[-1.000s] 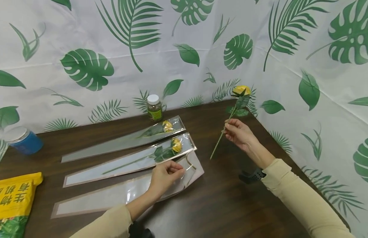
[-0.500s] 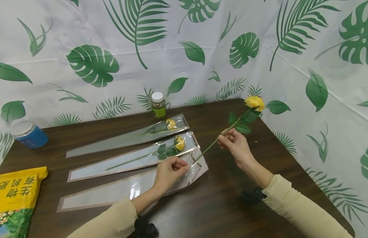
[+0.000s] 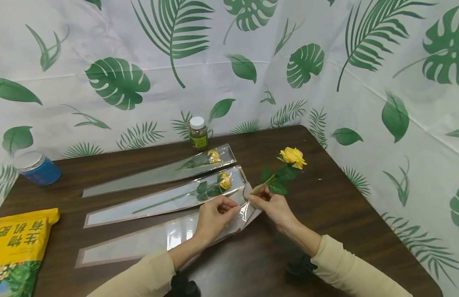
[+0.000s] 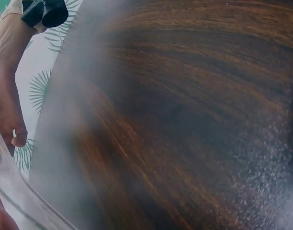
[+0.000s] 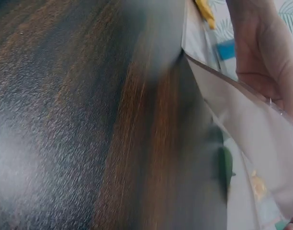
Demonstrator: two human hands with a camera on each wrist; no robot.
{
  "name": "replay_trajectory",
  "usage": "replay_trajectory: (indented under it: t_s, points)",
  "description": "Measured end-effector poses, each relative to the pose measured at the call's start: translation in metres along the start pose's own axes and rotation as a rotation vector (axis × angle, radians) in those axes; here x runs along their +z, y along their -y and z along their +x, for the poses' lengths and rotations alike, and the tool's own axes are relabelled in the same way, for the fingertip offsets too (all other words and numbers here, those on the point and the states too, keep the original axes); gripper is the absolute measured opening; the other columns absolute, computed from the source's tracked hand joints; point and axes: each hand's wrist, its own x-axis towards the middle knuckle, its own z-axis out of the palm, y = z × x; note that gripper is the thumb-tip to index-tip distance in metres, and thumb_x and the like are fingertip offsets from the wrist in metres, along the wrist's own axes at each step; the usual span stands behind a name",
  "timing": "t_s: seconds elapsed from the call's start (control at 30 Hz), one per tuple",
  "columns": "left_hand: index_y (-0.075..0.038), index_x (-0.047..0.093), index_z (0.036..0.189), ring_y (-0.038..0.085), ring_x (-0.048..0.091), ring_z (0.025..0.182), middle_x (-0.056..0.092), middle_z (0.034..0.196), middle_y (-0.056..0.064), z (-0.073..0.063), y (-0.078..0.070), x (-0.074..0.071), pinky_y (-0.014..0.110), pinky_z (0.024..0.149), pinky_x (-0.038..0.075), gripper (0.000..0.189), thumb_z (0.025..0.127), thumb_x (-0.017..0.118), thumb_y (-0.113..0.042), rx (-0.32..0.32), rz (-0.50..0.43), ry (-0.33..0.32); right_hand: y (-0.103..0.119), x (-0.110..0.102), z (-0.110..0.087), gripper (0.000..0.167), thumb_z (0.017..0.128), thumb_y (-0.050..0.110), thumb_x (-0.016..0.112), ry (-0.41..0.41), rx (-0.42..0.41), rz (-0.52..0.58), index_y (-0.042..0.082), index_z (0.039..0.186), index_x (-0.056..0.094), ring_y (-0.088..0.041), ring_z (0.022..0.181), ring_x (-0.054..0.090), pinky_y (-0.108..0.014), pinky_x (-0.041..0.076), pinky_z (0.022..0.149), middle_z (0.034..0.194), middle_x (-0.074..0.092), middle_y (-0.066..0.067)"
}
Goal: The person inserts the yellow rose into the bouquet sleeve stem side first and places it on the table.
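Observation:
In the head view my right hand (image 3: 275, 205) pinches the green stem of a yellow artificial rose (image 3: 293, 157) whose bloom tilts up to the right. The stem's lower part runs to the mouth of the nearest clear flower sleeve (image 3: 140, 238) and is hard to see there. My left hand (image 3: 216, 215) pinches the sleeve's film close to that mouth, which is lifted off the table. The right wrist view shows the raised sleeve edge (image 5: 247, 105) beside my left hand (image 5: 264, 52). Two more sleeves (image 3: 121, 184) (image 3: 114, 213) lie behind, each with a yellow rose inside.
A white-capped jar (image 3: 198, 134) stands at the back of the dark wooden table (image 3: 326, 247). To the left are a blue tub (image 3: 38, 168) and a yellow bag (image 3: 21, 243) with printed characters. Leaf-patterned cloth (image 3: 199, 49) hangs behind and to the right.
My right hand has moved left and down with the rose, bringing its stem to the sleeve's mouth and the bloom lower. My left hand keeps its pinch on the sleeve.

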Motion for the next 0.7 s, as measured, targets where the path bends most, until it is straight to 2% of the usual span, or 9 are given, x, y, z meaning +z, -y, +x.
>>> replay_trajectory:
  t_s: [0.1, 0.2, 0.4, 0.53, 0.6, 0.7]
  points:
    - [-0.007, 0.069, 0.079, 0.0, 0.054, 0.059, 0.068, 0.071, 0.004, -0.001, 0.001, -0.001, 0.017, 0.056, 0.046, 0.008, 0.076, 0.077, -0.009, -0.004, -0.011, 0.009, 0.0, 0.002, 0.0, 0.017, 0.085, 0.012, 0.069, 0.017, -0.024, 0.02, 0.0, 0.096, 0.063, -0.012, 0.08, 0.051, -0.022, 0.041, 0.069, 0.084, 0.06, 0.005]
    - [-0.006, 0.069, 0.079, -0.001, 0.052, 0.058, 0.068, 0.07, 0.005, -0.003, 0.003, -0.001, 0.016, 0.055, 0.044, 0.008, 0.076, 0.076, -0.007, -0.023, -0.015, 0.023, 0.001, 0.0, 0.001, 0.025, 0.088, 0.013, 0.066, 0.024, -0.048, 0.078, -0.004, 0.106, 0.061, -0.01, 0.083, 0.057, -0.022, 0.045, 0.072, 0.089, 0.066, 0.008]
    - [-0.006, 0.069, 0.079, -0.001, 0.051, 0.056, 0.068, 0.069, 0.006, -0.004, 0.007, 0.001, 0.016, 0.053, 0.043, 0.008, 0.076, 0.076, -0.007, -0.044, -0.023, 0.034, 0.001, -0.014, 0.0, 0.037, 0.097, 0.019, 0.053, 0.073, -0.089, 0.185, -0.002, 0.126, 0.045, -0.009, 0.077, 0.067, -0.025, 0.053, 0.071, 0.089, 0.071, 0.007]
    - [-0.006, 0.069, 0.08, -0.002, 0.051, 0.057, 0.068, 0.07, 0.006, -0.005, 0.009, 0.001, 0.016, 0.053, 0.043, 0.008, 0.076, 0.076, -0.009, -0.019, -0.018, 0.042, 0.003, -0.024, 0.002, 0.037, 0.1, 0.027, 0.044, 0.086, -0.163, 0.156, 0.002, 0.128, 0.042, -0.012, 0.078, 0.069, -0.028, 0.055, 0.07, 0.092, 0.072, 0.004]
    - [-0.005, 0.069, 0.08, -0.002, 0.051, 0.057, 0.069, 0.07, 0.007, -0.005, 0.01, 0.001, 0.016, 0.053, 0.043, 0.009, 0.076, 0.076, -0.009, -0.011, -0.012, 0.045, 0.004, -0.028, 0.003, 0.039, 0.101, 0.029, 0.041, 0.072, -0.209, 0.122, 0.0, 0.126, 0.044, -0.015, 0.081, 0.069, -0.03, 0.055, 0.07, 0.096, 0.071, 0.002]
    - [-0.005, 0.069, 0.079, -0.002, 0.051, 0.058, 0.07, 0.073, 0.007, -0.005, 0.009, 0.001, 0.016, 0.054, 0.044, 0.009, 0.076, 0.076, -0.008, -0.009, -0.011, 0.043, 0.006, -0.03, 0.002, 0.039, 0.101, 0.027, 0.042, 0.033, -0.244, 0.091, -0.005, 0.123, 0.049, -0.015, 0.086, 0.066, -0.031, 0.055, 0.072, 0.103, 0.069, 0.001]
